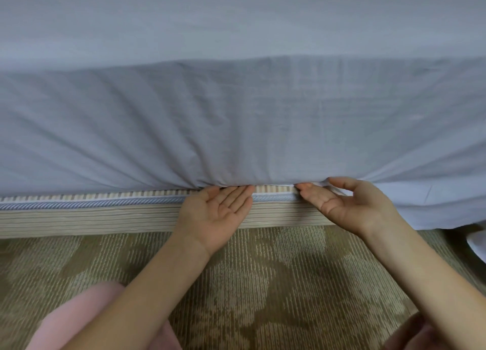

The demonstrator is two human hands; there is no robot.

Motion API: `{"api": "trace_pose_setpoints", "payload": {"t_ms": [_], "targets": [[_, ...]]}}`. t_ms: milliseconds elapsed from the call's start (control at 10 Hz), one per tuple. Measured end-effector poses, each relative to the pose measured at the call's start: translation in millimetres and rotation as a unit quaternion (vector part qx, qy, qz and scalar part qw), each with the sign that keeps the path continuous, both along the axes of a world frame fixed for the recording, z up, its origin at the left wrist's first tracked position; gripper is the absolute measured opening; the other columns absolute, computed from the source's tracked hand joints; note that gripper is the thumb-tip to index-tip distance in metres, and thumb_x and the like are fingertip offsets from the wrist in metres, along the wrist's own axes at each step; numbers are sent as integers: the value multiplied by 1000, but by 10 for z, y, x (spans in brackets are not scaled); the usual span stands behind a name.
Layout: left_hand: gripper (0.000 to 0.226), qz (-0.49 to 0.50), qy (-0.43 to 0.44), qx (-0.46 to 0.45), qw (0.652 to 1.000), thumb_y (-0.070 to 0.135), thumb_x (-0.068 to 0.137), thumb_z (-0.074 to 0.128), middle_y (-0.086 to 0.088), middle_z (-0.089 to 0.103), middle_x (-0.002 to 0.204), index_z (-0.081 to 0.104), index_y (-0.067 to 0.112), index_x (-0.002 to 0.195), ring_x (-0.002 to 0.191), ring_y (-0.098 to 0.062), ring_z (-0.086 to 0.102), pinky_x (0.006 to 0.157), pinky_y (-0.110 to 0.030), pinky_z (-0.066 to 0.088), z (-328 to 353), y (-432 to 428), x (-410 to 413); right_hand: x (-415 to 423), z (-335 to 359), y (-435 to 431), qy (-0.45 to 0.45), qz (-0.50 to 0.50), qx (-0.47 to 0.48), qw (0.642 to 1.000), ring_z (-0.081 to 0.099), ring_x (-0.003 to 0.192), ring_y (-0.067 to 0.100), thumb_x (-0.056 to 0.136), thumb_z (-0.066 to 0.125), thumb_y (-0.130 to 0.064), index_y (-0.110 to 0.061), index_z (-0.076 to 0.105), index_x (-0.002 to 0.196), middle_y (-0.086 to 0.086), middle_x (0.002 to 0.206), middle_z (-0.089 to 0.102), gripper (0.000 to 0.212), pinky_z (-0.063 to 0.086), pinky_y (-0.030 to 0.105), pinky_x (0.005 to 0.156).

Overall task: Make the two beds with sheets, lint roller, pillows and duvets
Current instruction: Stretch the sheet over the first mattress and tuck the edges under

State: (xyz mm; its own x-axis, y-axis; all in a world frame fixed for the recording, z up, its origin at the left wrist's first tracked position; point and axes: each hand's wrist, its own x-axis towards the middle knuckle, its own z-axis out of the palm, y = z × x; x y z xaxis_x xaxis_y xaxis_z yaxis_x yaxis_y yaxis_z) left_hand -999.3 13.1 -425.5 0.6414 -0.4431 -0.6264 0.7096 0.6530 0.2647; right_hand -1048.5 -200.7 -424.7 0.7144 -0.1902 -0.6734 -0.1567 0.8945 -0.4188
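Observation:
A pale blue-grey sheet (236, 118) covers the mattress top and hangs down its near side, creased toward a point at the bottom edge. My left hand (218, 213) lies palm up with straight fingers, their tips pushed under the sheet's lower edge against the striped bed base (92, 215). My right hand (349, 205), palm up too, has its fingertips tucked under the sheet edge and its thumb raised beside the cloth. To the right, the sheet hangs loose below the base's top seam.
Patterned beige-and-brown carpet (263, 284) fills the floor in front of the bed. My knees in pink cloth (86, 320) show at the bottom left and right. A bit of white fabric (477, 247) lies at the far right edge.

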Motion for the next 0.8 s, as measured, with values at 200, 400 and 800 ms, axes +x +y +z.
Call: {"api": "trace_pose_setpoints", "payload": {"t_ms": [200,400,800], "targets": [[46,24,6,-68,997,29,101,29,-21,53,130,55,-7,113,132,-33,40,115,-45,21,-145,-175,35,78,-182,80,-162,-5,32,986,65,107,28,16,77,8,-7,58,102,10,116,67,89,41,42,104],[49,34,-27,-103,994,35,98,26,-16,55,131,56,4,121,131,-33,41,115,-49,20,-172,-396,147,271,-206,189,-280,13,88,956,52,125,26,51,57,1,-11,59,115,6,124,61,65,35,42,109],[46,77,68,1,995,29,101,19,-19,48,138,53,-2,110,131,-33,41,107,-43,27,-93,329,392,195,-271,-84,-202,123,21,971,54,124,25,37,77,-2,-16,56,118,5,135,56,85,37,43,107]]}}
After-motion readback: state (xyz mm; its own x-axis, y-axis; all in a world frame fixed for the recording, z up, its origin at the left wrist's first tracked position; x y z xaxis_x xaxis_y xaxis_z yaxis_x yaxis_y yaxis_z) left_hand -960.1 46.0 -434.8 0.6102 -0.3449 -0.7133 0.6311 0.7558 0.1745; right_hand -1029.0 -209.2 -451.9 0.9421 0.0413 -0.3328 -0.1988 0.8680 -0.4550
